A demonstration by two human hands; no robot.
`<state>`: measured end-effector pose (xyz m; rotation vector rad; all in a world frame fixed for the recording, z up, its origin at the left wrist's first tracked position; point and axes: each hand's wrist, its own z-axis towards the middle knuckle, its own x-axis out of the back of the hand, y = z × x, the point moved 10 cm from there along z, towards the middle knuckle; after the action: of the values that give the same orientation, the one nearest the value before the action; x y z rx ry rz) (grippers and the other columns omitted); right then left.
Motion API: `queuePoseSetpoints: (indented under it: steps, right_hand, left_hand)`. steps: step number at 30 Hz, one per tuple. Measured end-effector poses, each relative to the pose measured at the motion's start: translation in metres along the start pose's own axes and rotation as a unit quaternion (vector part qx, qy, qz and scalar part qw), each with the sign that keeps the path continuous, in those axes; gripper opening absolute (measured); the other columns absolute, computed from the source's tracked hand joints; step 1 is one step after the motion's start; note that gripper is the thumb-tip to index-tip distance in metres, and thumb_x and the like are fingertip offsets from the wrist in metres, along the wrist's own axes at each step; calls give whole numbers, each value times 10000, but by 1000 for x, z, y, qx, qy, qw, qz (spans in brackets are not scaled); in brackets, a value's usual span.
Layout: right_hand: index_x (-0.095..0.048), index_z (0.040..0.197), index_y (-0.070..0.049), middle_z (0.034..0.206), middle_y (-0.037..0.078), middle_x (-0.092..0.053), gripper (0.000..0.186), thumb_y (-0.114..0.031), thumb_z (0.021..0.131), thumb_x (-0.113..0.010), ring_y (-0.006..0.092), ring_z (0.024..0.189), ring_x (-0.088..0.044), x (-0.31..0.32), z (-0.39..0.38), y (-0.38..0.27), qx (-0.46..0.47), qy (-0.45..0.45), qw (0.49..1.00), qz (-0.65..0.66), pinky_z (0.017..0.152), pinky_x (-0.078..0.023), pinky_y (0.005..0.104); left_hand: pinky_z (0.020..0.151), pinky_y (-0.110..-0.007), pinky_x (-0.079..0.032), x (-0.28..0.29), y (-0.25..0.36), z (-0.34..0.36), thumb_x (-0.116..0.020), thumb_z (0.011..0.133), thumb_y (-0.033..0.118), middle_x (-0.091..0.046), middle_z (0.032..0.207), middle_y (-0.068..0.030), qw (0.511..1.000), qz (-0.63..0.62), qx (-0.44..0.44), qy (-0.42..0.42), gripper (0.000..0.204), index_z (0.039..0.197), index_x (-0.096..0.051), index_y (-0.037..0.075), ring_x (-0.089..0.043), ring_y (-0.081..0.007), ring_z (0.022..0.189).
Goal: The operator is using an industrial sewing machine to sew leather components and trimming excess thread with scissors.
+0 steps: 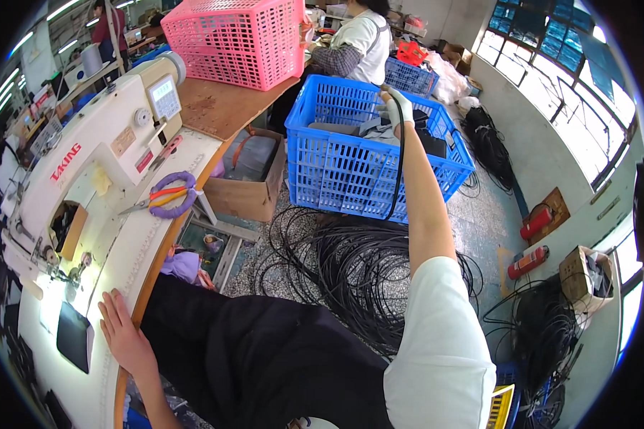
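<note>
My left hand (125,332) lies with fingers apart on the white bed of a sewing machine (100,164), beside a folded black piece (74,334) under the lit needle area. Scissors (166,193) with orange and purple handles rest on the machine table. My right hand (398,109), in a white glove, is stretched out over a blue plastic crate (336,171), closed on a black cord (397,179) that hangs down the crate's front. Grey and dark pieces lie inside the crate. Coils of black cord (315,257) cover the floor below it.
A co-worker (358,50) works behind a pink crate (229,43) on a wooden tabletop (229,107). A cardboard box (236,193) stands beside the machine. Fire extinguishers (526,261), a box (579,279) and black cord bundles (486,146) line the right wall. Another person (104,36) stands far left.
</note>
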<state>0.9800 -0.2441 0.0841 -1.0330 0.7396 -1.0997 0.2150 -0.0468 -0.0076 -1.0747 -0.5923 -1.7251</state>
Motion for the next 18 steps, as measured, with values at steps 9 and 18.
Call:
queuePoseSetpoints:
  steps: [9, 18]
  right_hand:
    - [-682, 1238, -79, 968, 73, -684, 334, -181, 930, -605, 158, 626, -622, 27, 25, -41, 98, 33, 994, 28, 476, -448, 255]
    - [-729, 1087, -31, 922, 84, -719, 362, -333, 940, -594, 135, 639, -625, 119, -50, -46, 95, 115, 987, 66, 545, -475, 242]
  left_hand:
    - [1193, -423, -328, 13, 5, -1, -626, 730, -178, -359, 1611, -61, 1000, 19, -17, 3, 894, 1531, -377, 134, -341, -309, 1480]
    - [1206, -427, -305, 8, 9, -1, -631, 726, -179, -353, 1611, -71, 1000, 1, -24, -11, 916, 1541, -357, 136, -327, -321, 1484]
